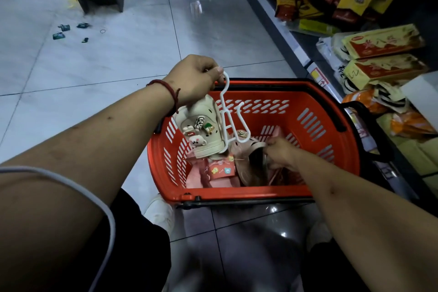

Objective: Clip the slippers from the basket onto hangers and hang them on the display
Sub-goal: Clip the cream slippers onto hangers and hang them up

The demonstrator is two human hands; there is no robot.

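As left hand (194,78) holds hanger (223,98), right hand (280,152) grips slipper (250,165) — below basket (260,193) rim

The left hand (194,78) is raised over the red basket (260,193) and pinches the hook of a white hanger (233,114). A cream slipper (203,130) studded with small charms hangs from the hanger, toe down, just above the basket's contents. A red bracelet (166,89) circles the left wrist, and a white cable (94,197) drapes over that arm. The right hand (280,153) reaches into the basket and grips the edge of a pink slipper (251,163) lying among other pink ones. The basket stands on a grey tiled floor (118,59) beside a shelf (308,54) stacked with yellow boxes (384,41). Green scraps (64,31) lie on the floor at the far left.
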